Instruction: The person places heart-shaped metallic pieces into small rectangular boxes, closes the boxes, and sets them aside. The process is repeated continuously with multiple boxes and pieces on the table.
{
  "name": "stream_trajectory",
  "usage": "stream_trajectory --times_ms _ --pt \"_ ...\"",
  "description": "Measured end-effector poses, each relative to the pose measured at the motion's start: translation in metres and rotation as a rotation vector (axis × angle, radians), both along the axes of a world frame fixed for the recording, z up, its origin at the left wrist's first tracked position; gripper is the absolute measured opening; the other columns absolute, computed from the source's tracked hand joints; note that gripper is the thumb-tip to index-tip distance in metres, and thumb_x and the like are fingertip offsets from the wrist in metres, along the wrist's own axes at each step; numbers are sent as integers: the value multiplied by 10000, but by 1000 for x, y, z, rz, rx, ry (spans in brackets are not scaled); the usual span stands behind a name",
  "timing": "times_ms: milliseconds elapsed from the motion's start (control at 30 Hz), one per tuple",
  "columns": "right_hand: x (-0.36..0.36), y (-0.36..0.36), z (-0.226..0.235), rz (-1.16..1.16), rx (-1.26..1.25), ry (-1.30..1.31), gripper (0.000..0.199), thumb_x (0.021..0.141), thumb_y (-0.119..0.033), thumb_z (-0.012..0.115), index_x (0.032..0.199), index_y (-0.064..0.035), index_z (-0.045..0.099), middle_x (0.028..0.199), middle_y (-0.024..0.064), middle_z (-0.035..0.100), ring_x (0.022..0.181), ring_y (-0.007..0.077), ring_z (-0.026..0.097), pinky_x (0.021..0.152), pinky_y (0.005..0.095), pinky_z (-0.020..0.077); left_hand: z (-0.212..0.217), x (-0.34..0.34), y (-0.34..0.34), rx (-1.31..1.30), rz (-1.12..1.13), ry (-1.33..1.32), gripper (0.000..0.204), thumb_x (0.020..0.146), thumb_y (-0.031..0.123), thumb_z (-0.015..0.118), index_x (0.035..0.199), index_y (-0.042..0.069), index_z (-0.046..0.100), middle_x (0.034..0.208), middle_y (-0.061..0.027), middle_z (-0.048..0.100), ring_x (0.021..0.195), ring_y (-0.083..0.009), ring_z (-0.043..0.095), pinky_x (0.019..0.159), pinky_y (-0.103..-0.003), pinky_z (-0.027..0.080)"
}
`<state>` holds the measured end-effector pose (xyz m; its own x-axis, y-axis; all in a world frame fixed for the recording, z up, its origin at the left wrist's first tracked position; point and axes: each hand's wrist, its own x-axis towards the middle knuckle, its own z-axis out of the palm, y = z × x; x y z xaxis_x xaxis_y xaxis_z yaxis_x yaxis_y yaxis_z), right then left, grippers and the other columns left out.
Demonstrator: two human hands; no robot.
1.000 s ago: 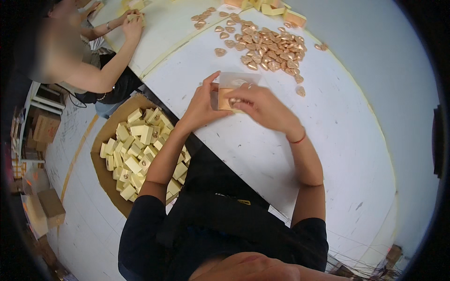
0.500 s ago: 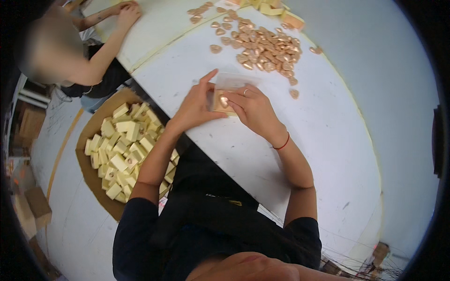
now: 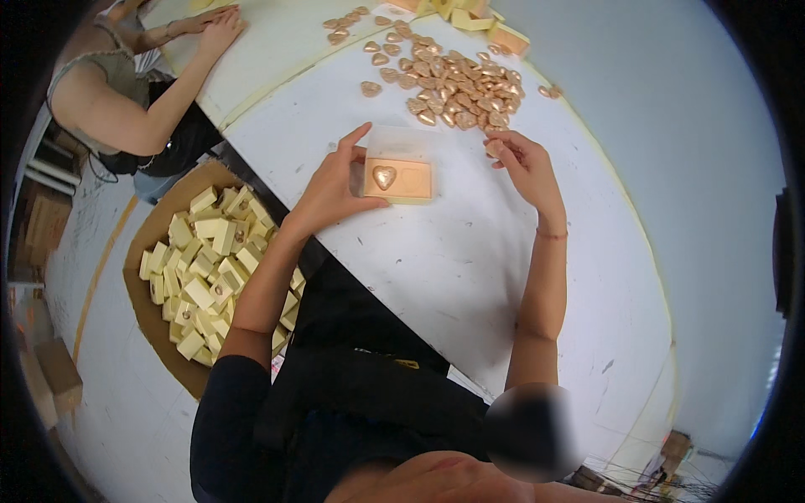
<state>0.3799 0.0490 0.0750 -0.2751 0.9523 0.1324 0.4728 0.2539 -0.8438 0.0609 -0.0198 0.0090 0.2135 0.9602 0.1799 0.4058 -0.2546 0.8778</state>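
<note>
A small pale-yellow box (image 3: 401, 199) with a peach insert and a clear flap standing up at its far side rests on the table. One rose-gold foil-wrapped heart (image 3: 384, 177) sits in the left of its two recesses, and the right recess is bare. My left hand (image 3: 335, 183) grips the box by its left end, thumb along the near side. To the right, at the near edge of the pile of foil-wrapped hearts (image 3: 470, 88), my right hand (image 3: 528, 172) pinches a single heart (image 3: 495, 149) between its fingertips.
A large cardboard carton (image 3: 138, 289) full of pale-yellow boxes stands left of the table (image 3: 495, 277). More open boxes (image 3: 508, 39) lie at the table's far edge. Another person's forearms (image 3: 189, 88) rest on the adjoining table at the far left.
My right hand has left the box, moved right to the pile and taken a heart. The heart it was pressing now lies in the left recess. My left hand still holds the box.
</note>
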Motion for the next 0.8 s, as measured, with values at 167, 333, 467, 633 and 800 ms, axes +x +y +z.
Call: stream_trajectory --times_ms 167,333,467,633,800 --pt "-90 -55 28 357 317 -249 239 947 -70 566 1153 12 656 906 161 652 865 304 644 778 364 528 -5 0 0 79 -24 -5 1152 619 214 913 1538 109 226 1221 -174 610 1118 -341 579 973 -428 455" --pt "-98 -40 3 350 320 -408 129 900 -52 607 1010 -52 674 899 113 654 844 283 602 765 365 462 -6 -3 0 134 -33 27 1166 619 233 919 1541 114 214 1213 -178 613 1113 -352 581 961 -434 459" --pt "-88 -30 -12 368 519 -458 99 873 -64 652 959 -75 700 925 56 688 934 250 598 859 364 404 -9 1 0 150 -8 19 1084 615 240 921 1481 113 283 1200 -180 613 1110 -359 582 955 -432 461" --pt "-78 -36 -32 326 601 -358 169 843 -62 689 999 -94 744 1004 45 713 979 236 597 910 357 401 -27 -1 1 188 49 18 860 637 228 907 1322 111 401 1241 -157 576 1104 -357 576 943 -420 467" --pt "-62 -38 -25 237 487 -126 251 839 -52 687 1088 -83 705 1034 55 691 1053 225 598 936 377 443 -12 -5 0 283 -73 244 600 733 238 842 1214 103 510 1345 -152 509 1167 -365 549 980 -415 460"
